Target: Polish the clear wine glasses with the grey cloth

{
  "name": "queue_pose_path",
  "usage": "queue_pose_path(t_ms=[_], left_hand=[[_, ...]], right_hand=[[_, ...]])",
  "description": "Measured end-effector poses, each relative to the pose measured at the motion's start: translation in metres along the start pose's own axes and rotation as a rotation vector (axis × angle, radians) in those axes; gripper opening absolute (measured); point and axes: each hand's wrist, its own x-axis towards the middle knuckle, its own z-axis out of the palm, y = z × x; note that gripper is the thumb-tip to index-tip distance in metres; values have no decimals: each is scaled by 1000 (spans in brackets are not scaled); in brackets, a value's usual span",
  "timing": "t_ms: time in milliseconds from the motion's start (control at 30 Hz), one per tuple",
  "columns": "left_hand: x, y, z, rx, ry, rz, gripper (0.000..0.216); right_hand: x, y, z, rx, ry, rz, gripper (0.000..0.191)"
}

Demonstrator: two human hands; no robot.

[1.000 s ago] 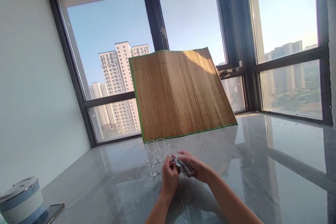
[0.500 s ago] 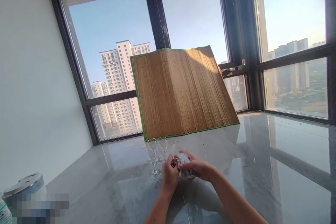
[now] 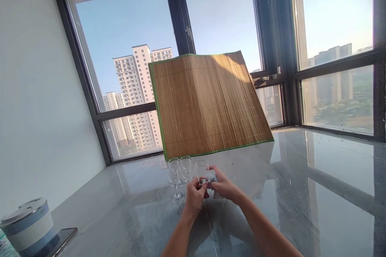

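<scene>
Bright corner room: pale wall (image 3: 30,108), dark-framed windows (image 3: 221,16), high-rises outside, glossy grey tabletop (image 3: 126,213) with strong reflections. Green-edged slatted mat (image 3: 211,104) leans back against the window, bottom edge on the tabletop.

Both hands mid-scene, nearer the person than the mat. Left hand (image 3: 195,196): fingers closed around the lower part of the clear glass (image 3: 201,168), bowl up. Right hand (image 3: 226,186): gripping a bunched pale cloth (image 3: 212,176) against the glass's right side. Fingers hide the lower part; can't tell if it touches the tabletop. Other stemmed glasses (image 3: 174,176) stand upright just left of it, looks like 3, overlapping in view.

Reads as cloth work on the glass. To do it well: support near the base of the bowl, light pressure, no twisting bowl against stem (likely the weak spot). Cloth between fingertips and glass avoids prints. Elbows clear of the standing glasses; a nudge could topple 1 into the next.

Labels: nothing legible. Lidded blue-and-pale cup (image 3: 28,229) has a small mark, too small to read. Green-white item (image 3: 4,245) at the corner is cropped, print unreadable. Phone (image 3: 57,243) by the cup, screen dark.
</scene>
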Motion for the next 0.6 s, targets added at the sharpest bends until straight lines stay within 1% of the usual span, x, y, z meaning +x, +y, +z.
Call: queue_pose_path(t_ms=[33,100,267,367,433,533,600], left_hand=[[0,0,0,-7,-25,7,49],[0,-1,-1,-1,-37,19,50],[-1,-1,-1,47,-28,44,54],[-2,-1,-1,49,-30,41,53],[-2,0,-1,48,-31,33,53],[-3,3,0,39,-22,24,52],[-3,4,0,33,-18,32,49]], right_hand=[[1,1,0,-7,-12,0,55],[3,4,-1,-38,-3,-20,58],[10,13,-3,-98,87,-191,69],[9,13,-2,-76,95,-234,70],[6,8,0,-52,66,-198,69],[-2,-5,1,3,-28,-62,67],[-7,-12,1,43,-62,-4,60]])
